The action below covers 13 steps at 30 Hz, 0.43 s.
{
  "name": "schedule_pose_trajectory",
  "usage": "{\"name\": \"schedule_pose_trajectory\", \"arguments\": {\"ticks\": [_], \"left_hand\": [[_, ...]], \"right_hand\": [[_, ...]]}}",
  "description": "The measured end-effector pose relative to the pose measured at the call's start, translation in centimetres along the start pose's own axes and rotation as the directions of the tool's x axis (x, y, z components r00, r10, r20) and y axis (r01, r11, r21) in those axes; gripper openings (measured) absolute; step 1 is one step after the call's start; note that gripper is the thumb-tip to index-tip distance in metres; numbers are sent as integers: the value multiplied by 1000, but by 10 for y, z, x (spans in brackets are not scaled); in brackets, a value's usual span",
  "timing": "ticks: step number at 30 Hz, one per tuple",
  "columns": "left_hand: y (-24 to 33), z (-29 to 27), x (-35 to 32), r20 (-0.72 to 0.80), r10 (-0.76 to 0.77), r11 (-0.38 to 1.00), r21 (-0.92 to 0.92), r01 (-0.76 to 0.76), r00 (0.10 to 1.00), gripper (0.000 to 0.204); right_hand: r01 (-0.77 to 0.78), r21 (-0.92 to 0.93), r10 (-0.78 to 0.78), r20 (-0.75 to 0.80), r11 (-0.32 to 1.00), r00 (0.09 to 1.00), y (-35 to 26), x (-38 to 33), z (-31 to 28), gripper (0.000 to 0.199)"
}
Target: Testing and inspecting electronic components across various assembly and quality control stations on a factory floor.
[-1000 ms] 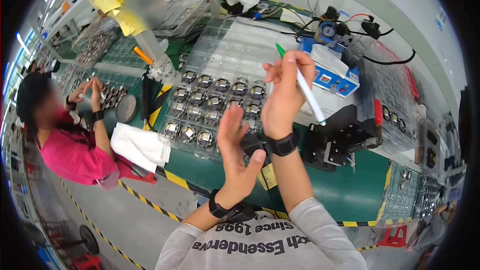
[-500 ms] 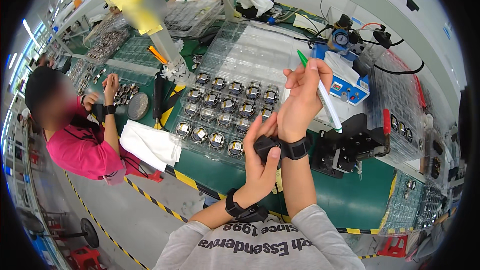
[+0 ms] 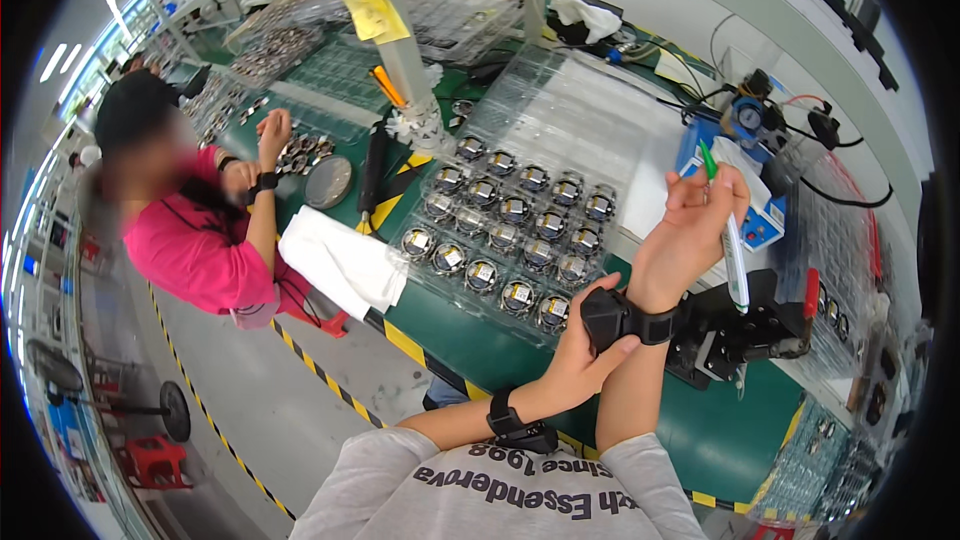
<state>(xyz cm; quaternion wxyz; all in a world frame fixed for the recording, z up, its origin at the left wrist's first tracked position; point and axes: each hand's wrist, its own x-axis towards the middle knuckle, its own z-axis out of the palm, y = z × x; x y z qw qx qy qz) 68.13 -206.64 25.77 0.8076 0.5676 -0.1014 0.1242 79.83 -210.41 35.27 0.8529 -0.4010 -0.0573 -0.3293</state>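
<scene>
At nine o'clock in the view a co-worker in a pink top [image 3: 190,250] sits at the green bench [image 3: 740,430], one raised hand [image 3: 272,130] over small round metal parts [image 3: 300,150]. Just to the right of that person a folded white cloth [image 3: 340,260] hangs over the bench's striped edge.

Toward the centre lies a clear plastic tray [image 3: 515,240] with rows of small round components in its pockets; an empty stretch of the same kind of tray runs on toward twelve o'clock.

At about five o'clock from the tray, the person's left hand [image 3: 580,360] comes up from the lower edge, a black band on its own wrist. Its fingers are curled round the black wrist device [image 3: 615,318] strapped on the right forearm, thumb and fingers closed upon it; whether they press a button or only grip the casing is hard to tell, since the fingertips are tucked behind it.

Right of that, at three o'clock, the right hand [image 3: 695,230] is held upright above the bench, fingers pinched loosely shut on a white pen with a green cap [image 3: 728,240], which points down and slightly to the right. Behind the hand stands a blue device with a gauge [image 3: 750,140]; below it, at four o'clock, sits a black metal fixture [image 3: 740,335] with a red handle.
</scene>
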Motion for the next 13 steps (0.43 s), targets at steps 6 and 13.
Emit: {"name": "schedule_pose_trajectory", "arguments": {"ticks": [6,13], "left_hand": [[2,-5,-2,8,-76,995,-64,76,997,69],[14,-29,7,394,-141,917,397,-30,908,76]], "right_hand": [[-12,11,11,71,1000,997,2,-4,1,16],[6,-86,6,141,996,990,-4,4,-8,17]]}}
